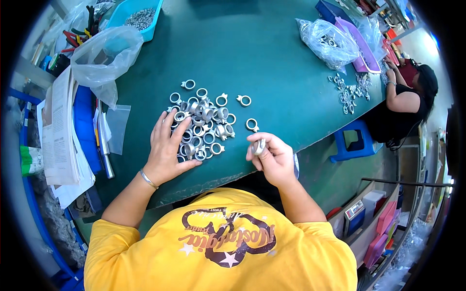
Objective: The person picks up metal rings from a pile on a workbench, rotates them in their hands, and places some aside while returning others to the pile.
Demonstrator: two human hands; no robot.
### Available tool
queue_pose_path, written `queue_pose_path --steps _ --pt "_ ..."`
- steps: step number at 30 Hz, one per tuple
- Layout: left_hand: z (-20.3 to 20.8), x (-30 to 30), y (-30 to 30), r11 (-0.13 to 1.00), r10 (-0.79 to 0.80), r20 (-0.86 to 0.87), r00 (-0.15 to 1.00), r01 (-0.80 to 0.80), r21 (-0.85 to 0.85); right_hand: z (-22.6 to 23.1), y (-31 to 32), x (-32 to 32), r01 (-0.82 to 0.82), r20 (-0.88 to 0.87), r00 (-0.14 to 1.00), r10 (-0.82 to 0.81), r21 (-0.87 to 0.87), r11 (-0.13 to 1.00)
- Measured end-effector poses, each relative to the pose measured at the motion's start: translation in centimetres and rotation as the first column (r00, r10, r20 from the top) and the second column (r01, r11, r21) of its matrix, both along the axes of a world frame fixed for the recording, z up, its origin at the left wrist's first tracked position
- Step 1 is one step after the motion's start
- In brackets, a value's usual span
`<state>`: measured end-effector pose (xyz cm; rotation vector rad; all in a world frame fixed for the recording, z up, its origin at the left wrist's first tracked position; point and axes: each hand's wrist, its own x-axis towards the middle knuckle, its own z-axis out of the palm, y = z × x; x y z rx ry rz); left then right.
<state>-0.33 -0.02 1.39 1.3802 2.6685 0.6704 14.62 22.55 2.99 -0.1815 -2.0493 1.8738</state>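
A heap of silver metal ring clamps (208, 138), each a ring with a small lug, lies on the green table (218, 53). My left hand (167, 148) rests with spread fingers on the heap's left side, touching several of the rings. At the table's front edge my right hand (272, 157) pinches one metal ring clamp (258, 146) between thumb and fingers, held up off the surface. Two single rings lie apart from the heap: one ring (244, 101) to its upper right and another ring (252, 124) just beyond my right hand.
At the far left stand a turquoise bin (154, 24) of small metal parts and a clear plastic bag (109, 58). Papers (60, 126) stack at the left edge. On the right, a person (410, 92) works beside a purple tray (357, 43) and scattered parts (349, 94).
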Motion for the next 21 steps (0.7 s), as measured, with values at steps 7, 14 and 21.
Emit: queue_pose_path --steps 7,14,21 --pt "0.1 0.2 0.4 1.0 0.014 -0.007 1.0 -0.014 0.0 -1.1 1.1 0.6 -0.164 -0.1 0.894 0.438 -0.98 0.11" --pt "0.3 0.4 0.3 0.997 0.061 -0.013 0.998 -0.062 -0.053 -1.6 4.1 0.6 -0.177 -0.105 0.968 0.226 -0.929 0.326" --pt "0.4 0.4 0.7 0.996 0.089 0.033 0.995 -0.088 -0.032 -0.9 3.9 -4.0 0.03 0.127 0.972 -0.199 0.77 0.638"
